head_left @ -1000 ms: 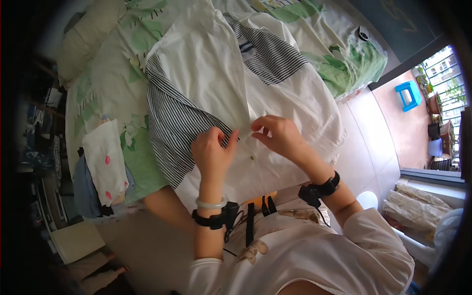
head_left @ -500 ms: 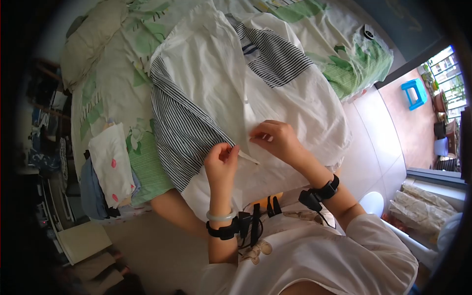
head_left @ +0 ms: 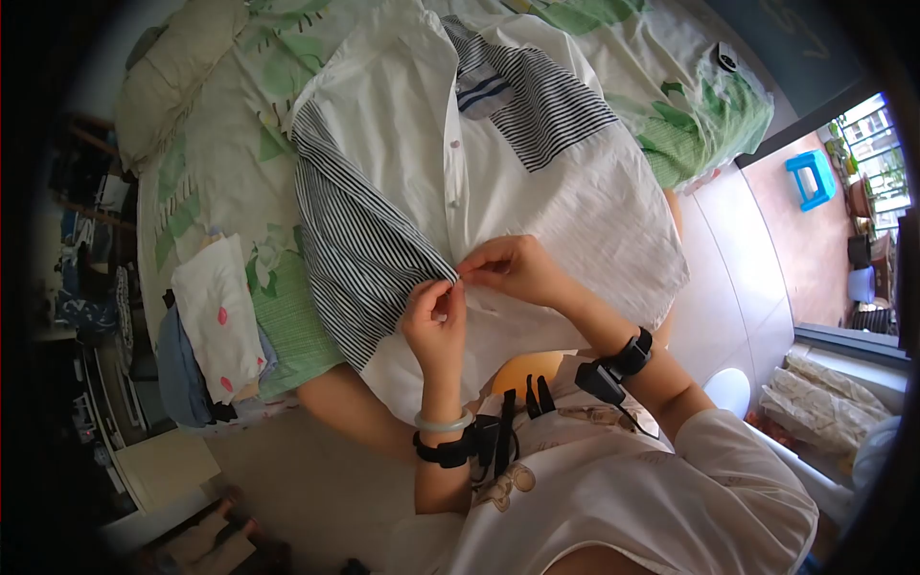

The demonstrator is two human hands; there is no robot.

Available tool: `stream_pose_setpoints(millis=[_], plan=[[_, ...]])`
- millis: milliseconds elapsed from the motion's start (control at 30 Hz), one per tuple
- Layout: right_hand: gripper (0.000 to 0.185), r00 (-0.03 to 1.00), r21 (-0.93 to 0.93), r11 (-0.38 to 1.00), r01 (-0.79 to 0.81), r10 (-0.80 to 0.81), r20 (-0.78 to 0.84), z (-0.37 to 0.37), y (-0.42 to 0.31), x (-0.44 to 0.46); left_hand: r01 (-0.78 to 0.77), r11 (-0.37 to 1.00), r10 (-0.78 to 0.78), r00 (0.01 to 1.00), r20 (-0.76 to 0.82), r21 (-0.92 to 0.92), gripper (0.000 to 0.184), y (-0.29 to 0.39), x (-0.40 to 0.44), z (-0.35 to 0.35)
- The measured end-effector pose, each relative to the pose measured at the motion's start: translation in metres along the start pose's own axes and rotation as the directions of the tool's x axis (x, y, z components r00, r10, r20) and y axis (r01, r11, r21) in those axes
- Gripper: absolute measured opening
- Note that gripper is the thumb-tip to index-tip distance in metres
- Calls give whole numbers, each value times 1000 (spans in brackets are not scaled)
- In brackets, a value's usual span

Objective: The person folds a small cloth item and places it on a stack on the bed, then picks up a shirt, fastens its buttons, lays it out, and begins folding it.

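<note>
A white shirt with black-and-white striped panels lies spread over the bed's edge, its lower part towards me. My left hand pinches the shirt's front edge near the hem, at the tip of the left striped panel. My right hand meets it there, thumb and forefinger closed on the same edge. The fingertips hide what exactly lies between them. A small button shows on the front strip above my hands.
Folded clothes lie on the bed's left side, below a pillow. A small dark-faced device rests at the bed's far right. Beyond the doorway stand a blue stool and potted plants. Crumpled cloth lies at right.
My right hand has moved left and down to meet my left hand, and now grips the shirt's edge too. The front strip has shifted left and been drawn straighter.
</note>
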State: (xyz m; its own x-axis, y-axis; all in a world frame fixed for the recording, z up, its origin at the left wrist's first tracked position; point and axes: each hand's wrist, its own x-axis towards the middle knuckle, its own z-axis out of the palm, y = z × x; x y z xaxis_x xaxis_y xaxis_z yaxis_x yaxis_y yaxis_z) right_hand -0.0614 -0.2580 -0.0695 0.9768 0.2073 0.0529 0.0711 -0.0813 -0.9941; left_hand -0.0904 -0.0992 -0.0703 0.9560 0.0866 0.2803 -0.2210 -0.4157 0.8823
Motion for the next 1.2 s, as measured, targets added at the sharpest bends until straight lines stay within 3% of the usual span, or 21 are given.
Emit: stream_pose_setpoints(millis=[100, 167, 267, 400, 633, 700, 733, 800, 900, 967, 1033, 1100, 1200], plan=[[12, 1000, -24, 1000, 17, -17, 19, -3, 1, 2, 25, 994, -27, 999, -18, -102, 10, 1, 0, 4], [12, 997, 170, 983, -75, 71, 30, -1, 1, 1, 216, 950, -217, 976, 24, -225, 10, 1, -3, 3], [11, 992, 344, 931, -122, 104, 70, -2, 10, 4, 253, 934, -234, 967, 102, -252, 10, 1, -4, -2], [9, 985, 298, 942, -155, 125, 119, -10, 4, 6, 381, 853, -315, 921, 229, -356, 13, 8, 4, -8], [9, 981, 307, 938, -164, 124, 147, -14, 1, 7, 353, 855, -279, 931, 236, -380, 10, 7, 14, 2], [9, 980, 285, 943, -170, 131, 150, -14, 0, 7, 153, 971, -139, 986, 89, -185, 12, 8, 12, 8], [9, 981, 299, 940, -162, 122, 148, -14, 1, 7, 153, 971, -139, 986, 89, -185, 12, 9, 12, 8], [10, 983, 311, 938, -154, 113, 146, -13, 1, 6, -19, 998, 16, 998, 60, 53, 13, 9, 12, 9], [13, 989, 264, 958, -111, 81, 123, -10, -2, 4, -71, 988, 57, 993, 106, 136, 13, 17, 17, 9], [15, 994, 204, 973, -107, 104, 25, -7, -3, 4, -82, 985, 63, 990, 125, 151, 12, 21, 19, 9], [14, 990, 235, 962, -141, 139, 25, -7, -2, 4, -98, 981, 73, 986, 149, 165, 11, 20, 19, 9], [15, 984, 264, 948, -176, 176, 25, -8, -4, 4, 95, 995, -96, 987, 129, 12, 11, 14, 17, 9], [15, 974, 286, 931, -228, 220, 59, -8, -7, 3, 192, 979, -180, 973, 145, -75, 11, 9, 15, 8]])
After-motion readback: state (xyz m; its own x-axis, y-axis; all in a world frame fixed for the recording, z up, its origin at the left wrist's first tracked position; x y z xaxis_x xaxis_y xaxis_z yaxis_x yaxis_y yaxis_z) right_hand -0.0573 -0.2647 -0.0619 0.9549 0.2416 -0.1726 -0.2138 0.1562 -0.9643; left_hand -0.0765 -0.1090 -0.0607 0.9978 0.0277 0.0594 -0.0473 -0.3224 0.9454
